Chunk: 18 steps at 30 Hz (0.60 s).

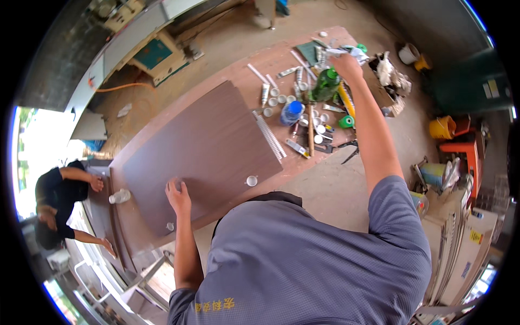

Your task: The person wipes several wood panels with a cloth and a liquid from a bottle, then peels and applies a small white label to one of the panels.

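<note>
My left hand (177, 197) lies open on a large brown panel (200, 146), near its front edge. Stretched out to the far right, my right hand (348, 67) is closed at a whitish item (336, 51), too small to make out. Just below that hand stands a green bottle (326, 84). Several tubes (298, 76) lie to its left. A bottle with a blue cap (291, 111) is closer to the panel, beside a wooden-handled hammer (311, 130). One small white cup (251, 181) sits at the panel's right corner, and another (170, 226) by its front left edge.
The pinkish table (244, 60) also holds several small white cups, a green roll (346, 122) and white slotted strips (270, 135). A clear bottle (120, 196) stands left of the panel. Beyond it, another person (62, 200) touches brown boards. Buckets (442, 128) and a cardboard box (382, 81) are at right.
</note>
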{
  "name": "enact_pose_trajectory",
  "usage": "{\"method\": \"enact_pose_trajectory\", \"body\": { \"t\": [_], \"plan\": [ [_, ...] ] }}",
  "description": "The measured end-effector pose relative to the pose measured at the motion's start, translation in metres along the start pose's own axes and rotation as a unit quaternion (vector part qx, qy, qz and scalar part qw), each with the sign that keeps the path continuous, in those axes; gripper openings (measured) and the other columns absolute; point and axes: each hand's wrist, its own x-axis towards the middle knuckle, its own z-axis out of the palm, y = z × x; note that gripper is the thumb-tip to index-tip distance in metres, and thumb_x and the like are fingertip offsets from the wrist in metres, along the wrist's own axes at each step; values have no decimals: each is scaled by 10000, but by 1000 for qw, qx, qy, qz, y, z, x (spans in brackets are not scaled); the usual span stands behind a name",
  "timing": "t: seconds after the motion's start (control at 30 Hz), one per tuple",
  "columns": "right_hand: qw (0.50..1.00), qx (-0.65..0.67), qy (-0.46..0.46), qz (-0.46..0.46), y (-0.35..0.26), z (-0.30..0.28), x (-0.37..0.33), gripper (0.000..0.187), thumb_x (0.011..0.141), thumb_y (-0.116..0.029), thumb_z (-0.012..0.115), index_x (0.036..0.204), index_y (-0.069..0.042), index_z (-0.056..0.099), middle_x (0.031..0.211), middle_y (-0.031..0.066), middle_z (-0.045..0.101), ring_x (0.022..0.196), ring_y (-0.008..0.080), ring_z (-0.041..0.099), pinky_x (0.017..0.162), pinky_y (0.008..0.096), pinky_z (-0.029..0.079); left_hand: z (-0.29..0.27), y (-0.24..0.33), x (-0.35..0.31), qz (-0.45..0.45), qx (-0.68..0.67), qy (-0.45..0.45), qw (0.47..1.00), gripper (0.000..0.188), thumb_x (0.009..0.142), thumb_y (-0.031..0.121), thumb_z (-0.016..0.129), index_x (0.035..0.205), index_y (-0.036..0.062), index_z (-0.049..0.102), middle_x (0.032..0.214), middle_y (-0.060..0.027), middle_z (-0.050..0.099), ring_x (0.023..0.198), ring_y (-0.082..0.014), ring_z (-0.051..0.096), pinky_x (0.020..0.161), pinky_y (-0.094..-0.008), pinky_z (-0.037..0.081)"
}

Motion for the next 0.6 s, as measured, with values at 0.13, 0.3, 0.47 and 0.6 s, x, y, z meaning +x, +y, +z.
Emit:
{"method": "enact_pose_trajectory", "body": {
  "t": [0.13, 0.3, 0.47, 0.6],
  "plan": [
    [995, 92, 36, 15, 23, 27, 19, 628, 902, -530, 612, 1249, -20, 731, 1237, 267, 727, 1199, 448, 673, 1025, 498, 518, -9, -31, -5, -43, 46, 51, 997, 391, 999, 170, 654, 1355, 18, 593, 1466, -197, 550, 1362, -410, 500, 1132, -517, 413],
    [982, 179, 56, 2, 54, 44, 28, 619, 889, -493, 662, 1244, 9, 725, 1174, 277, 743, 1167, 425, 694, 992, 482, 517, 0, -43, -26, -26, 114, 74, 990, 485, 1021, 199, 612, 1462, 19, 520, 1564, -200, 476, 1455, -408, 423, 1208, -517, 341],
    [971, 236, 43, 1, 60, 49, 24, 611, 883, -476, 689, 1259, 3, 722, 1153, 263, 753, 1137, 394, 711, 967, 463, 521, -3, -45, -23, -42, 135, 40, 989, 539, 1033, 227, 583, 1521, 31, 467, 1618, -187, 425, 1509, -393, 362, 1246, -524, 284],
    [965, 257, 55, 23, 49, 39, 13, 612, 904, -456, 770, 1226, 61, 711, 1112, 189, 755, 940, 302, 738, 839, 432, 561, -1, -41, -26, -67, 134, 30, 988, 545, 1037, 239, 576, 1532, 42, 463, 1635, -168, 414, 1523, -382, 346, 1260, -524, 259]
  ]
}}
